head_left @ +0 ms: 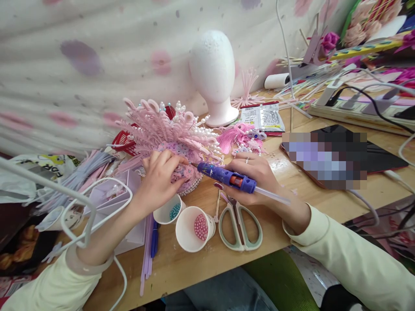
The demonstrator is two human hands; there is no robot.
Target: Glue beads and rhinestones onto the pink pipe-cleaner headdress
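A pink headdress (162, 129) of fuzzy loops, sequins and white pearl sprays rests on the table in front of me. My left hand (165, 172) grips its sequined lower part, fingers bent; the fingertips are partly hidden. In my right hand (256, 172) is a blue glue gun (214, 171), its nozzle pointing left at the headdress close to my left fingers. A clear glue stick (272, 195) juts from the gun's back end. Just below stand a paper cup of pink beads (186, 242) and a paper cup of teal beads (162, 216).
Scissors (240, 229) lie near the front edge, with purple sticks (147, 255) and a blue pen (154, 239) to the left. A white foam head (214, 73) stands behind. At right are a phone (327, 138) and a power strip (363, 110). A white cable (87, 211) crosses my left arm.
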